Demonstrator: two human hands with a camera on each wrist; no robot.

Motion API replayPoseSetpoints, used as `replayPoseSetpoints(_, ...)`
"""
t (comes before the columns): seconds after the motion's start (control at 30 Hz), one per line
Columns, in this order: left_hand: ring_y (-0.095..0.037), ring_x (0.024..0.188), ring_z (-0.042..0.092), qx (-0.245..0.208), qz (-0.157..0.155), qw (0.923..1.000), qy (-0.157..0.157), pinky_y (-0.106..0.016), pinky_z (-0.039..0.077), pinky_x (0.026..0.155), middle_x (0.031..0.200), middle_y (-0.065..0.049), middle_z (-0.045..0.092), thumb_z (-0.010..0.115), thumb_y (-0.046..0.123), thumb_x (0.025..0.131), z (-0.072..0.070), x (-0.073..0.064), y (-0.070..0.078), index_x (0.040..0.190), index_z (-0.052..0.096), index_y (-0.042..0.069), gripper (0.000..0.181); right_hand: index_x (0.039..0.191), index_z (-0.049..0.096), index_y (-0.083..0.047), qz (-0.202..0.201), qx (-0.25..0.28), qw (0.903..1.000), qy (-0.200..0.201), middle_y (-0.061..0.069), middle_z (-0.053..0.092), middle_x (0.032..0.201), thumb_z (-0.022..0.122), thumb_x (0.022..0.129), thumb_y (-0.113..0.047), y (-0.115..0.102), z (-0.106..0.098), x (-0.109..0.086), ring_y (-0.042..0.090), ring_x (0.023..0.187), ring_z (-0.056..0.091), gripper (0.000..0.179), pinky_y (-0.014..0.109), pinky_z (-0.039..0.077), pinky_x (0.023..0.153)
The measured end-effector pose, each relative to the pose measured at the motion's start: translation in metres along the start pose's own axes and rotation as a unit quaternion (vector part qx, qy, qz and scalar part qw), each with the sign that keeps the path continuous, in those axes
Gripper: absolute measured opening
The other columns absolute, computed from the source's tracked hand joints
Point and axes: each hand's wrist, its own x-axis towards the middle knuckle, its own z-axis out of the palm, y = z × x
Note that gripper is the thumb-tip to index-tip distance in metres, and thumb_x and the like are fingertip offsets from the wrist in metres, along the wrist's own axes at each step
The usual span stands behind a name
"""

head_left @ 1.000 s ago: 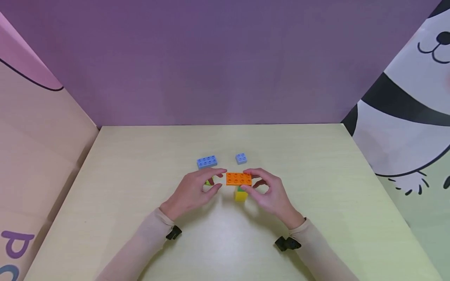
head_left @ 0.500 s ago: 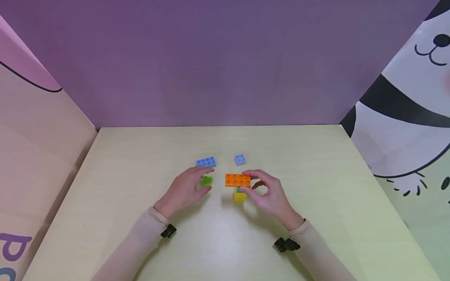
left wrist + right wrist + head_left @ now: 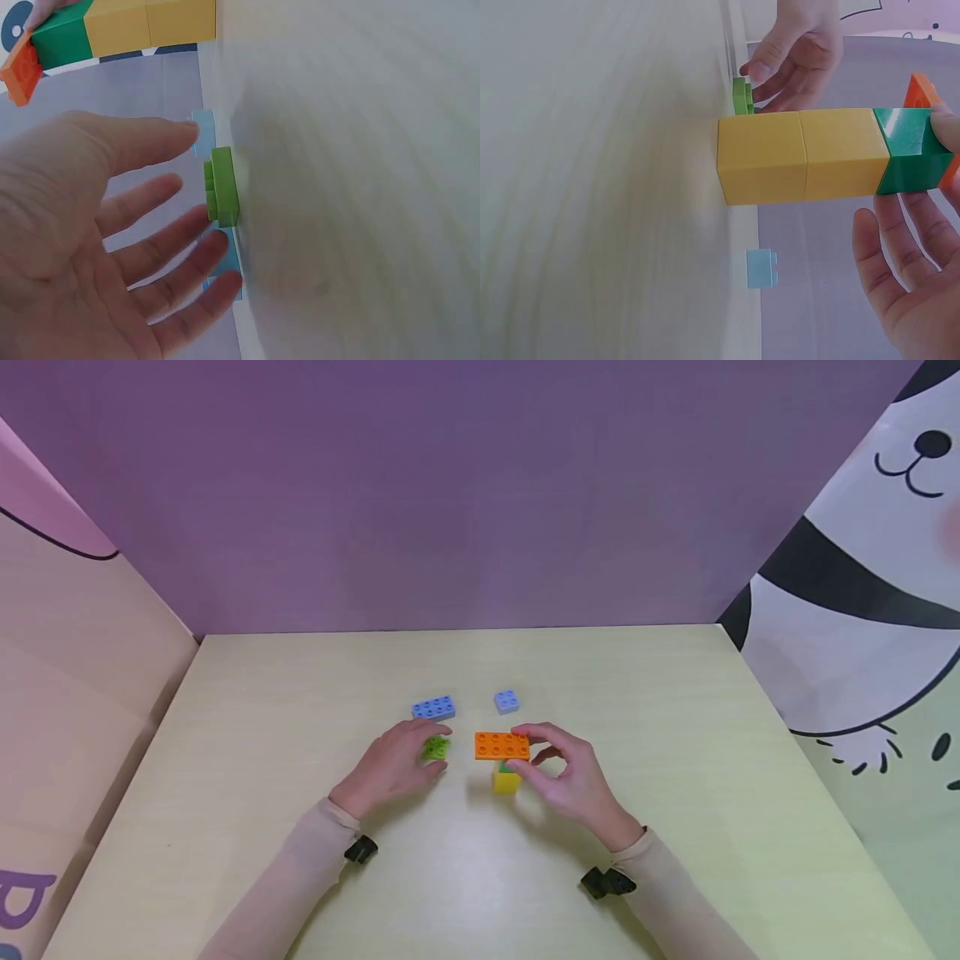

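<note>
A small tower stands upright on the table, two yellow bricks (image 3: pixel 802 157) below and a dark green brick (image 3: pixel 907 161) above. Across its top lies a long orange brick (image 3: pixel 501 746), sticking out to the left. My right hand (image 3: pixel 570 777) pinches the orange brick's right end between thumb and index finger, other fingers held off. To the left, a small lime green brick (image 3: pixel 437 747) sits studs up on the table. My left hand (image 3: pixel 390 768) is around it with fingers spread, thumb on the near side and fingertips right at its far side.
Behind the left hand lies a long blue brick (image 3: pixel 433 707). A smaller blue brick (image 3: pixel 506 701) sits behind the tower. A purple panel (image 3: pixel 465 502) rises along the table's (image 3: pixel 637 693) back edge, with printed panels at both sides.
My left hand has moved away from the orange brick's left end, leftward and down to the lime green brick. The right hand keeps its pinch on the orange brick.
</note>
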Motion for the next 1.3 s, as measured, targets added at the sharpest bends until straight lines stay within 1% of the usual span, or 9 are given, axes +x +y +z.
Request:
replayPoseSetpoints(0.13,-0.025,0.128,0.056,0.001,-0.004,0.9999,-0.015,-0.043,0.046,0.108,0.135,-0.001,0.064,0.073,0.028,0.089,-0.0011,0.0004,-0.0030,0.133,0.063,0.018,0.046,0.114,0.068,-0.001,0.005,0.001,1.0000,-0.004,0.013,0.072,0.109,0.079,0.080,0.002,-0.0002,0.0010,0.0008,0.011,0.098,0.062,0.037,0.034,0.059,0.069)
replayPoseSetpoints(0.27,-0.024,0.125,0.058,-0.002,-0.004,0.9997,-0.024,-0.043,0.047,0.107,0.134,0.001,0.064,0.073,0.029,0.090,-0.0011,0.0020,-0.0056,0.134,0.062,0.019,0.047,0.114,0.067,-0.001,0.005,-0.002,1.0000,-0.004,0.014,0.072,0.108,0.079,0.080,0.003,-0.0019,0.0015,0.0013,0.014,0.098,0.063,0.036,0.034,0.059,0.068)
replayPoseSetpoints(0.47,-0.024,0.120,0.060,0.004,-0.006,0.9997,-0.023,-0.042,0.049,0.103,0.132,0.001,0.066,0.075,0.027,0.088,-0.0008,0.0032,-0.0055,0.134,0.062,0.019,0.048,0.113,0.067,0.000,0.004,-0.003,1.0000,-0.004,0.015,0.072,0.107,0.078,0.080,0.003,-0.0036,0.0017,0.0014,0.014,0.097,0.063,0.036,0.034,0.059,0.069)
replayPoseSetpoints(0.6,-0.024,0.120,0.060,0.004,-0.006,0.9997,-0.023,-0.042,0.048,0.104,0.132,0.001,0.066,0.076,0.025,0.087,-0.0001,0.0037,-0.0048,0.133,0.063,0.020,0.049,0.114,0.067,0.000,0.005,-0.002,1.0000,-0.003,0.014,0.072,0.107,0.079,0.079,0.003,-0.0045,0.0016,0.0014,0.014,0.097,0.062,0.036,0.034,0.060,0.069)
replayPoseSetpoints(0.77,-0.022,0.119,0.060,-0.003,-0.007,0.9997,-0.023,-0.041,0.048,0.104,0.126,0.003,0.068,0.077,0.022,0.086,0.0007,0.0038,-0.0047,0.132,0.064,0.019,0.047,0.114,0.067,0.000,0.009,-0.005,0.9999,-0.003,0.014,0.072,0.108,0.079,0.079,0.002,-0.0049,0.0016,0.0018,0.013,0.097,0.062,0.037,0.036,0.060,0.070)
replayPoseSetpoints(0.93,-0.023,0.119,0.060,-0.001,-0.013,0.9995,-0.028,-0.041,0.048,0.104,0.127,0.001,0.068,0.076,0.023,0.087,0.0005,0.0032,-0.0043,0.131,0.065,0.017,0.045,0.114,0.067,0.000,0.010,0.000,0.9999,-0.002,0.014,0.072,0.107,0.079,0.079,0.003,-0.0043,0.0020,0.0020,0.012,0.097,0.061,0.037,0.038,0.060,0.070)
replayPoseSetpoints(1.1,-0.020,0.108,0.061,-0.003,-0.010,0.9995,-0.030,-0.039,0.050,0.098,0.119,0.001,0.069,0.076,0.025,0.088,0.0001,0.0030,-0.0049,0.127,0.068,0.016,0.040,0.114,0.067,0.000,0.008,0.001,1.0000,-0.003,0.014,0.072,0.107,0.079,0.080,0.002,-0.0040,0.0025,0.0023,0.012,0.097,0.061,0.037,0.043,0.060,0.070)
replayPoseSetpoints(1.2,-0.019,0.104,0.061,-0.003,-0.006,0.9996,-0.029,-0.037,0.051,0.095,0.115,0.002,0.070,0.075,0.025,0.088,-0.0001,0.0028,-0.0055,0.124,0.070,0.016,0.038,0.114,0.067,-0.001,0.012,-0.001,0.9999,-0.003,0.013,0.072,0.107,0.079,0.080,0.002,-0.0044,0.0025,0.0024,0.010,0.097,0.061,0.036,0.039,0.060,0.071)
replayPoseSetpoints(1.3,-0.019,0.106,0.061,-0.004,-0.002,0.9996,-0.027,-0.038,0.051,0.096,0.116,0.003,0.071,0.075,0.026,0.088,-0.0005,0.0028,-0.0061,0.123,0.071,0.016,0.036,0.114,0.068,-0.001,0.013,-0.001,0.9999,-0.002,0.013,0.072,0.106,0.079,0.080,0.002,-0.0048,0.0025,0.0023,0.010,0.096,0.060,0.036,0.036,0.060,0.071)
